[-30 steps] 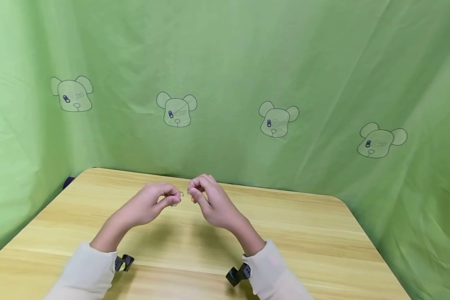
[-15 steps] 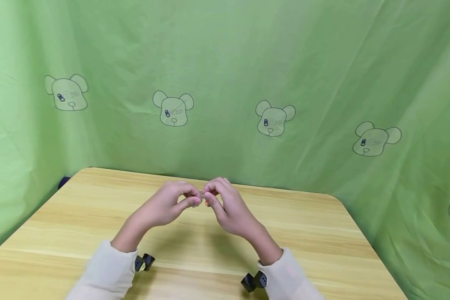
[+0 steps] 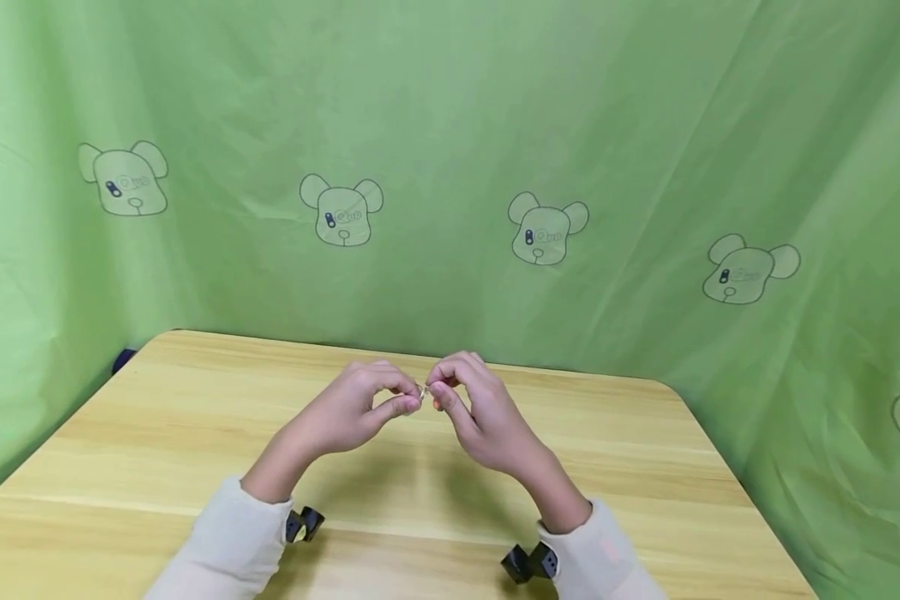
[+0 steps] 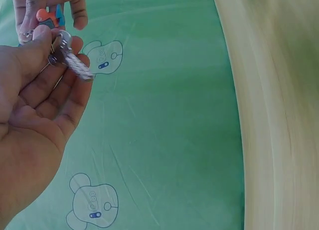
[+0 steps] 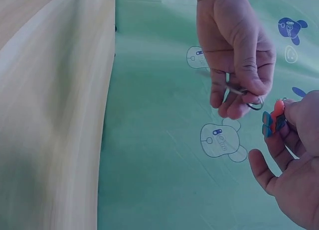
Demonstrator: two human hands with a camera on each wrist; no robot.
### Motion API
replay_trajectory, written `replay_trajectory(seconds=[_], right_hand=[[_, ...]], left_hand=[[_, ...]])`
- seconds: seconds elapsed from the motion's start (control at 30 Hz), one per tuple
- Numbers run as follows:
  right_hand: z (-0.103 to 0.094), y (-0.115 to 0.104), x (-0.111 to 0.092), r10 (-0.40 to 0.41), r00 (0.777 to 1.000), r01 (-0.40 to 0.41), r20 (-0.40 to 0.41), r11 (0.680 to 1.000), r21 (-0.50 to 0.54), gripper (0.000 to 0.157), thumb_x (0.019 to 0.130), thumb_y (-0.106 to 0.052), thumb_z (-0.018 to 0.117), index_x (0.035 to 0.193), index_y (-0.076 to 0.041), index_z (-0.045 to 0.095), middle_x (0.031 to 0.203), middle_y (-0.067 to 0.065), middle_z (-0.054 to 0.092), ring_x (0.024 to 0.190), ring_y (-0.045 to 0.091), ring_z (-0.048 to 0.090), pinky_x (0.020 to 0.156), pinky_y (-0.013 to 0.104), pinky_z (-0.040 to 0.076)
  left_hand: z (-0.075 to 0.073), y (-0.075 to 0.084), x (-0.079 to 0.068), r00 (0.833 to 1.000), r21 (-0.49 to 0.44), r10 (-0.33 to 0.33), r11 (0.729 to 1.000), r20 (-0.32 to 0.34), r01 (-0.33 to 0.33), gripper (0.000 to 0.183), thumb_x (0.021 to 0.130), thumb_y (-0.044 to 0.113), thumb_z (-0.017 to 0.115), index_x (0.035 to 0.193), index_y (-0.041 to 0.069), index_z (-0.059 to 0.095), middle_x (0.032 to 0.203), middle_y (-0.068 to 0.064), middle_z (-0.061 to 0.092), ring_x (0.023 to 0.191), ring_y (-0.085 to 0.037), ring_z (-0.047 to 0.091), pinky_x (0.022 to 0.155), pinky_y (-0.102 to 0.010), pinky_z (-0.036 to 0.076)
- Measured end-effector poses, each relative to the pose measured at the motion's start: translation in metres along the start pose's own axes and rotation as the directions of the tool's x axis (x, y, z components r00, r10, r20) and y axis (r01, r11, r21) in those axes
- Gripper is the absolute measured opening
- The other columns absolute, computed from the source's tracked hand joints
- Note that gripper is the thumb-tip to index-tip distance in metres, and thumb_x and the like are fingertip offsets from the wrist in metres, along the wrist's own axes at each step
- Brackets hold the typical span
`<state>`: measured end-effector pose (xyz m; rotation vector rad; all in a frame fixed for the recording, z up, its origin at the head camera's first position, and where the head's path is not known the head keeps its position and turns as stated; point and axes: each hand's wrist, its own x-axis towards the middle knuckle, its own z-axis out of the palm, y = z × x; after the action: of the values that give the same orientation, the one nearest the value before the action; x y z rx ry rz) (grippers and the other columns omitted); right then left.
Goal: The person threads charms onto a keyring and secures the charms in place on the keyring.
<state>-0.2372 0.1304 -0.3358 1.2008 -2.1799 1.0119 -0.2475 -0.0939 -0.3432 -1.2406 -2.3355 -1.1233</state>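
Silver metal glints right between the fingertips: the left hand [image 3: 360,408] pinches a thin, round silver metal ring [image 5: 255,108] between thumb and forefinger, and a long silver key-like metal piece [image 4: 79,68] hangs from it, blurred along its length. Facing it, the right hand [image 3: 483,417] grips a small orange-and-blue toy charm [image 5: 275,118] between thumb and forefinger, its lower fingers standing loosely apart from it.

And they're close here — the two sets of fingertips sit just beside each other, ring on one side, charm on the other; whether their metal parts touch is too small to tell. Both things are up in the air above the pale wood-grain worktop [image 3: 607,467], nearer its far edge than its near one and roughly midway between its two rounded far corners. Soft shadows fall on the wood below.

Off-white sleeves [image 3: 228,533] come in over the near edge, a small black wrist camera [image 3: 528,563] on the inner side of each cuff. Past the far edge hangs a green fabric curtain [image 3: 450,125], printed with outlined bear heads — and a dark object [image 3: 123,360] peeks out beside the far left corner.
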Motion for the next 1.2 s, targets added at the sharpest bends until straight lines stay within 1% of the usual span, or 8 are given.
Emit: replay_trajectory(seconds=[0.13, 0.3, 0.47, 0.67, 0.77, 0.87, 1.03, 1.2], right_hand=[[-0.0023, -0.0013, 0.0003, -0.022, 1.000, 0.022, -0.002, 1.000, -0.009, 0.011, 0.107, -0.015, 0.054, 0.103, -0.006, 0.059, 0.094, -0.002, 0.057, 0.095, 0.014, 0.053, 0.082, 0.037, 0.049], [-0.0011, -0.0023, 0.0019, -0.048, 0.999, 0.048, 0.003, 0.999, -0.014, 0.009, 0.106, -0.013, 0.055, 0.102, -0.008, 0.060, 0.089, -0.004, 0.056, 0.092, 0.014, 0.052, 0.080, 0.030, 0.046], [0.0012, -0.0014, 0.0022, -0.080, 0.997, 0.080, -0.007, 0.997, -0.019, 0.004, 0.104, -0.007, 0.057, 0.101, -0.008, 0.059, 0.087, -0.004, 0.056, 0.090, 0.014, 0.051, 0.078, 0.030, 0.045], [0.0020, -0.0018, 0.0020, -0.081, 0.997, 0.080, -0.009, 0.997, -0.022, 0.011, 0.100, 0.001, 0.061, 0.100, -0.009, 0.059, 0.088, -0.004, 0.056, 0.090, 0.014, 0.051, 0.078, 0.030, 0.045], [0.0010, -0.0037, 0.0019, -0.071, 0.997, 0.071, -0.008, 0.997, -0.019, 0.009, 0.101, -0.001, 0.061, 0.101, -0.009, 0.059, 0.088, -0.004, 0.056, 0.091, 0.014, 0.052, 0.079, 0.030, 0.046], [-0.0002, -0.0054, 0.0016, -0.058, 0.998, 0.058, -0.005, 0.998, -0.017, 0.003, 0.104, -0.006, 0.059, 0.102, -0.009, 0.060, 0.089, -0.004, 0.056, 0.092, 0.013, 0.052, 0.080, 0.030, 0.046], [-0.0012, -0.0056, 0.0003, -0.045, 0.999, 0.045, -0.002, 0.999, -0.020, 0.009, 0.107, -0.013, 0.055, 0.102, -0.008, 0.060, 0.089, -0.004, 0.056, 0.092, 0.013, 0.052, 0.080, 0.030, 0.047], [-0.0004, -0.0052, 0.0000, -0.055, 0.998, 0.055, -0.007, 0.998, -0.022, 0.011, 0.107, -0.015, 0.055, 0.102, -0.007, 0.061, 0.089, -0.005, 0.056, 0.092, 0.013, 0.052, 0.080, 0.030, 0.047]], left_hand=[[0.0021, 0.0011, 0.0016, 1.000, -0.010, -0.006, 1.000, -0.005, 0.006, 0.007, 0.095, 0.013, 0.072, 0.099, 0.009, 0.075, 0.097, 0.004, 0.074, 0.093, -0.010, 0.067, 0.085, -0.032, 0.057], [0.0022, 0.0002, 0.0023, 1.000, -0.023, -0.005, 1.000, -0.012, 0.005, 0.006, 0.094, 0.009, 0.072, 0.098, 0.008, 0.075, 0.095, 0.003, 0.075, 0.090, -0.009, 0.067, 0.084, -0.029, 0.057], [0.0011, 0.0004, 0.0026, 1.000, -0.027, 0.010, 1.000, -0.021, -0.011, 0.004, 0.094, 0.007, 0.071, 0.096, 0.006, 0.075, 0.094, 0.002, 0.075, 0.089, -0.009, 0.068, 0.083, -0.029, 0.057], [0.0003, 0.0014, 0.0016, 0.999, -0.031, 0.025, 0.999, -0.020, -0.026, 0.004, 0.094, 0.009, 0.071, 0.096, 0.006, 0.074, 0.092, -0.001, 0.075, 0.086, -0.008, 0.067, 0.081, -0.029, 0.057], [-0.0002, 0.0020, 0.0009, 0.999, -0.025, 0.027, 0.999, -0.024, -0.028, 0.004, 0.094, 0.009, 0.071, 0.095, 0.007, 0.074, 0.091, 0.002, 0.074, 0.086, -0.008, 0.067, 0.081, -0.029, 0.057], [-0.0007, 0.0031, 0.0004, 0.999, -0.025, 0.030, 0.999, -0.027, -0.031, 0.004, 0.094, 0.009, 0.071, 0.095, 0.007, 0.074, 0.091, 0.002, 0.074, 0.086, -0.008, 0.067, 0.080, -0.029, 0.057], [-0.0002, 0.0042, 0.0001, 0.998, -0.027, 0.048, 0.998, -0.031, -0.048, 0.004, 0.093, 0.010, 0.072, 0.095, 0.008, 0.074, 0.090, 0.002, 0.074, 0.086, -0.008, 0.067, 0.080, -0.028, 0.057], [-0.0001, 0.0056, 0.0002, 0.998, -0.023, 0.056, 0.998, -0.027, -0.057, 0.004, 0.093, 0.012, 0.072, 0.094, 0.008, 0.074, 0.090, 0.004, 0.074, 0.086, -0.008, 0.067, 0.080, -0.028, 0.057]])
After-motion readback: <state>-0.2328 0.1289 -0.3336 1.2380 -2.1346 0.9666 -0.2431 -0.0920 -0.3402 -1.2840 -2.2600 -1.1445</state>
